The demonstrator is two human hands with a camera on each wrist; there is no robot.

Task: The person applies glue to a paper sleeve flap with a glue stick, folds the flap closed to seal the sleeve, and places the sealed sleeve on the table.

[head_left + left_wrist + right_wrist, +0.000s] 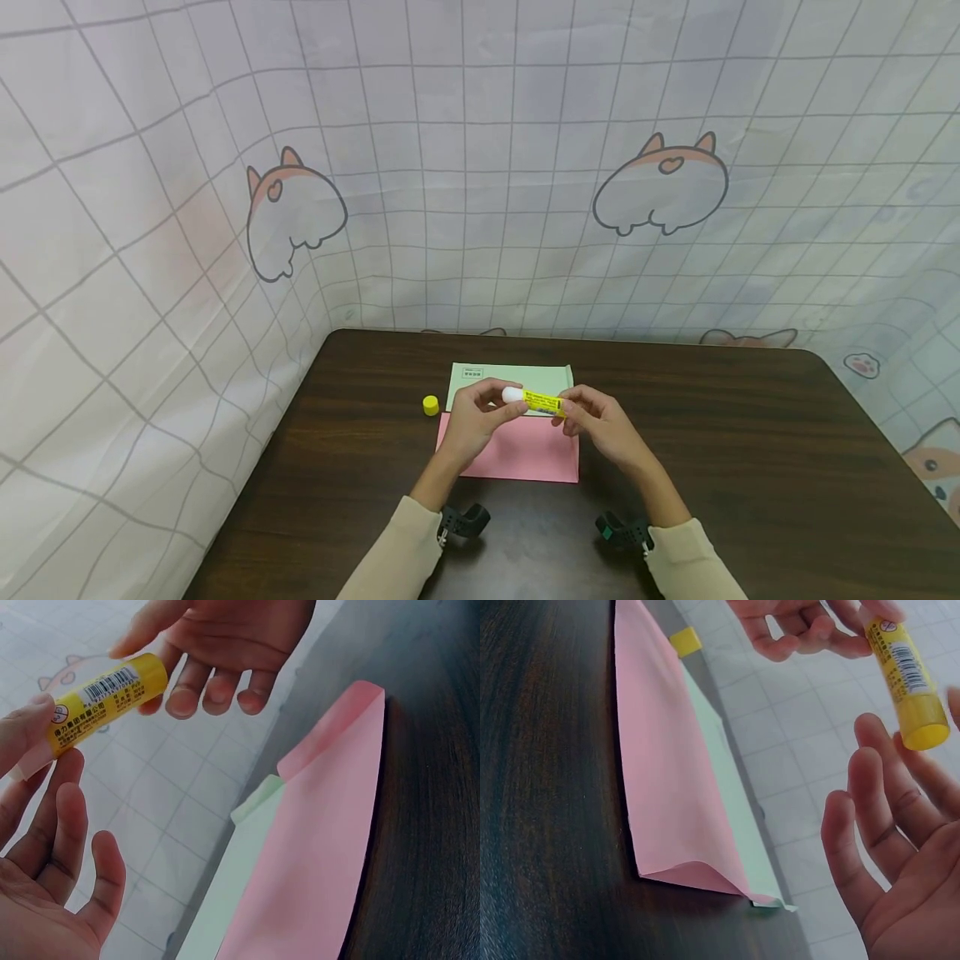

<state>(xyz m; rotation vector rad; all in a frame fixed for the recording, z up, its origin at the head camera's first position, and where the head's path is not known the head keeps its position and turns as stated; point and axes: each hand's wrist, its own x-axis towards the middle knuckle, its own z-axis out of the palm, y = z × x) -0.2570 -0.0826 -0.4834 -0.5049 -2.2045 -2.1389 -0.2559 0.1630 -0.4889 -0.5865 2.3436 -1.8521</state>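
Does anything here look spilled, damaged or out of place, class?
Nothing looks spilled or damaged. One end of the pink envelope bows open rather than lying flat, and the yellow cap sits loose on the table, apart from the glue stick held above.

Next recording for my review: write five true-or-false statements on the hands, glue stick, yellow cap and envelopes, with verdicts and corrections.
1. The left hand holds the glue stick. True.
2. The yellow cap lies on the pink envelope. False: the yellow cap is on the table.
3. The pink envelope is nearer the person than the green envelope. True.
4. The right hand lies flat on the table. False: the right hand is raised at the glue stick's yellow end.
5. The backdrop has grid lines. True.
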